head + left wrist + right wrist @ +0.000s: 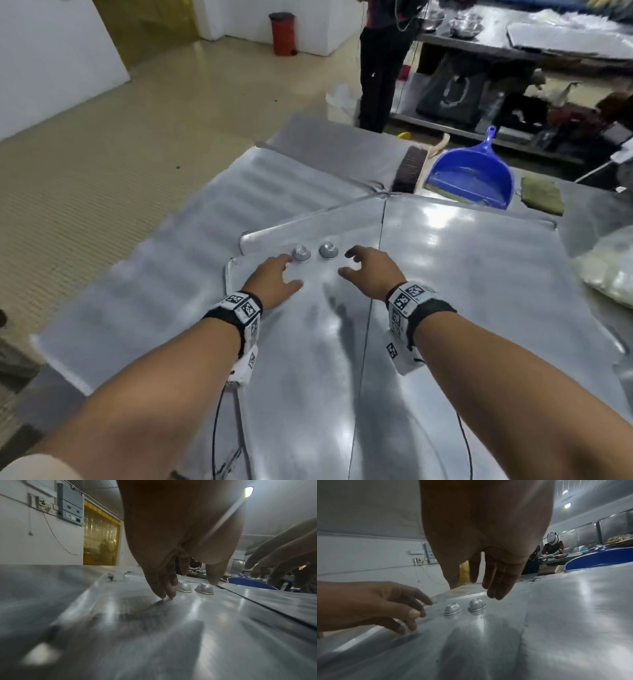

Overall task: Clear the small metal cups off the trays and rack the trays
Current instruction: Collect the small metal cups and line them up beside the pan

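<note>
While both my hands hover over the near tray (308, 342), stock stands thus. Item: left cup (301, 254), upside down on that tray, just beyond my left hand (274, 279), whose fingers are loose, holding nothing; fingertips (169, 593) touch the tray beside it. Item: right cup (328, 251), upside down just beside the first, apart from my right hand (371, 270), fingers spread, empty. Item: blue dustpan (472, 174), well beyond the cups.
</note>
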{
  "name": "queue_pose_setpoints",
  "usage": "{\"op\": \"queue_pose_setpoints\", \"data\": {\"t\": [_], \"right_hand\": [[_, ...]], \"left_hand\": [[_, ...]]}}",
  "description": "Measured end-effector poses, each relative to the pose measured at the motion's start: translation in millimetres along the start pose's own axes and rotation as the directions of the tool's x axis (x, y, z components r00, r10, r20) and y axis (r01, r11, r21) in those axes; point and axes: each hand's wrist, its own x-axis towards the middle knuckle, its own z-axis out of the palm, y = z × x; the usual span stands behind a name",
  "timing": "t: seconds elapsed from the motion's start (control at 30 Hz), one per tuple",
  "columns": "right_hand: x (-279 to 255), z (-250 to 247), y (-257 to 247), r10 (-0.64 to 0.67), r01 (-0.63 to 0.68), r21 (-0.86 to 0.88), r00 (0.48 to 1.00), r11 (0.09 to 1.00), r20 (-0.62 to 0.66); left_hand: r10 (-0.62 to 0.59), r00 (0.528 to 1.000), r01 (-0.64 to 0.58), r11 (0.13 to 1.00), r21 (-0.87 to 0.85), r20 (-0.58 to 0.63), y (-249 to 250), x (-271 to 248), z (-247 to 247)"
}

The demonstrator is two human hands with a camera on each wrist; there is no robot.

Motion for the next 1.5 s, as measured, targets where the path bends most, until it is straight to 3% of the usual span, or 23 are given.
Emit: {"op": "queue_pose_setpoints", "data": {"t": [0.17,0.33,0.73,0.93,1.13,1.3,1.5], "right_hand": [[50,21,2,-0.001,0.004,-0.035,0.996,0.999,0.087],[84,40,4,0.028,-0.020,-0.061,0.990,0.998,0.135],[84,52,4,0.032,-0.031,-0.047,0.999,0.998,0.035],[57,44,3,0.014,-0.013,-0.015,0.998,1.000,0.066],[17,32,11,-0.012,0.013,-0.024,0.999,1.000,0.050],[-29,17,23,0.014,-0.014,0.027,1.000,1.000,0.007],[-104,0,52,0.043,-0.038,0.087,0.997,0.995,-0.057]], "left_hand": [[0.025,1.000,-0.025,1.000,0.012,0.006,0,46,1],[0.026,0.998,-0.035,0.988,0.148,0.056,-8,70,8],[0.060,0.998,-0.059,0.996,0.064,-0.018,-12,67,10],[0.111,0.993,-0.109,0.993,0.041,-0.049,1,42,15],[0.130,0.991,-0.130,0.990,0.045,0.016,15,5,22],[0.175,0.984,-0.177,0.983,0.051,0.039,35,-27,27],[0.143,0.987,-0.145,0.989,0.023,0.074,80,-77,44]]}}
